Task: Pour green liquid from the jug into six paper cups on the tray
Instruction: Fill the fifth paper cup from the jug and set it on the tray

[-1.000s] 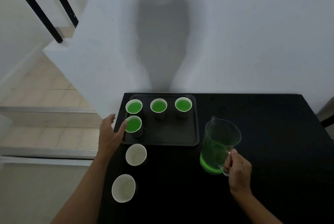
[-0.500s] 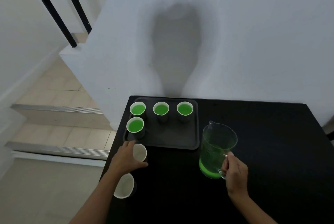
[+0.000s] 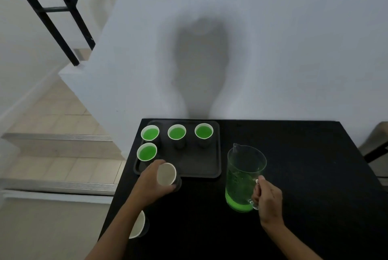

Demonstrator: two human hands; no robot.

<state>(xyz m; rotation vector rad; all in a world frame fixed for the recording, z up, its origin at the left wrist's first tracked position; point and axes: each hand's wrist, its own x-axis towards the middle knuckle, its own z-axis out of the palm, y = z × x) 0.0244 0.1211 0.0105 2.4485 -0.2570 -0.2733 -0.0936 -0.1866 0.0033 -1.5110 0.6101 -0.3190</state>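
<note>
Paper is yielding slightly, I judge, under the left hand [image 3: 150,184], whose grip is wrapping the empty cup [image 3: 166,174] at the tray's [image 3: 201,167] near-left edge; the right hand [image 3: 267,195] is clenching the handle of the clear jug [image 3: 243,177], which is standing on the black worktop [image 3: 294,154] right of the tray, green liquid low in it; squeezing could be crushing the cup, or a sweeping forearm could be knocking over the spare cup [image 3: 138,227] near the worktop's left edge; counting: four filled cups [image 3: 176,132] on the tray, two empty off it, one jug, one tray.
</note>
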